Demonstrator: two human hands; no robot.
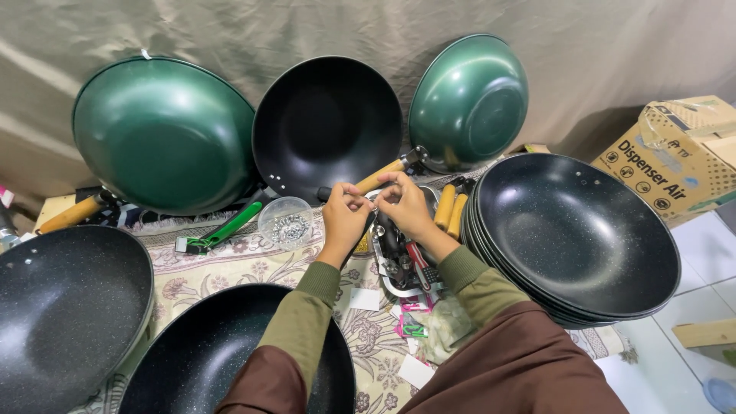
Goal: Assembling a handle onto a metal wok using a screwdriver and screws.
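My left hand (345,215) and my right hand (405,203) meet in the middle of the view, fingertips pinched together on a tiny metal part (372,201) that is too small to name. Below them lies a tray (395,290) with dark handles and tools. A clear bowl of small metal screws (286,222) sits just left of my left hand. A wooden handle (381,175) of the black wok (327,126) runs behind my fingers.
Two green woks (163,134) (469,100) lean on the cloth backdrop. A stack of black speckled woks (575,234) is at right, two more (65,310) (199,356) at left and front. A cardboard box (682,157) stands at far right.
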